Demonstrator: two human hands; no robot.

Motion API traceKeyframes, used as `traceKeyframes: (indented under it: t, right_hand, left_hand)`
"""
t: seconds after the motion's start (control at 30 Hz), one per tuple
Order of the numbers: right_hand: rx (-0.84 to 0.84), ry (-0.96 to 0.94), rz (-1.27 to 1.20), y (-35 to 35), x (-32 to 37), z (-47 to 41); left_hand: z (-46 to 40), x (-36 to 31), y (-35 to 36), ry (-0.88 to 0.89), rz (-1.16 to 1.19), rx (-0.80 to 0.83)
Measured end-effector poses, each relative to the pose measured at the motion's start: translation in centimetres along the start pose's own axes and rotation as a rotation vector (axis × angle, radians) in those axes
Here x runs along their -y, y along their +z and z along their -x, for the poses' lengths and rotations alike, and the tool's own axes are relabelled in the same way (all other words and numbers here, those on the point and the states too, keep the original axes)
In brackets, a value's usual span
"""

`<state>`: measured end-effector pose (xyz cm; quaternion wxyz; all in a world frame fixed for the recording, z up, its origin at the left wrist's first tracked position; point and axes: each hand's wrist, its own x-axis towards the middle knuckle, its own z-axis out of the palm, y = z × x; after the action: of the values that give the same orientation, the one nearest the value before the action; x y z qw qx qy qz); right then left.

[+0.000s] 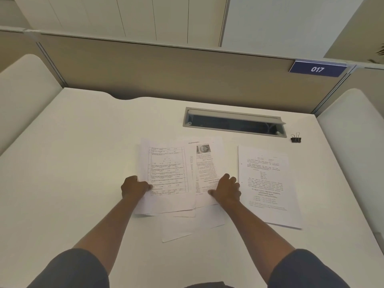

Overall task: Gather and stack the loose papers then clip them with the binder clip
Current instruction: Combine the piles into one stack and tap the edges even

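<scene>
Several printed sheets lie overlapped in a loose pile [172, 171] at the middle of the white desk [72, 163]. My left hand [135, 187] grips the pile's left edge, thumb on the top sheet with a table on it. My right hand [225, 189] presses flat on a text sheet with a small photo [204, 161] at the pile's right side. One more printed sheet [268, 183] lies apart to the right. A blank sheet [187, 225] sticks out below the pile. The black binder clip [296, 138] stands at the back right, far from both hands.
An open cable slot with a grey lid [233, 121] is set into the desk behind the papers. Beige partition walls [166, 69] enclose the desk at back and sides, with a blue sign reading 017 [317, 69] at the upper right.
</scene>
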<state>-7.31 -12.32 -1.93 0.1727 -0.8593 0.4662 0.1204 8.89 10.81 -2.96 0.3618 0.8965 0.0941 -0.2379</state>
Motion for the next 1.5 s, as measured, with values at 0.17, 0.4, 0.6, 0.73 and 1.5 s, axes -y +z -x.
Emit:
traceKeyframes:
  t: [0.17,0.4,0.6,0.73,1.5]
  right_hand:
    - [0.026,0.056,-0.121,0.0,-0.2,-0.8]
    - [-0.068,-0.008,-0.367,-0.3,0.1,-0.3]
    - [-0.062,-0.089,-0.611,-1.2,0.0,0.5]
    - [0.05,-0.082,-0.769,-1.1,0.0,0.9]
    - [-0.072,0.089,-1.03,-4.1,-5.0,0.6]
  left_hand:
    - [-1.0,0.4,-1.3,0.021,0.124,0.019]
    - [-1.2,0.8,-2.4,-0.054,0.31,0.068]
    - [-0.9,1.1,-2.4,-0.113,0.482,0.225]
    - [-0.4,0.4,-1.6,-0.087,0.585,0.34]
    - [-0.4,0.9,-2.0,0.074,0.617,0.019]
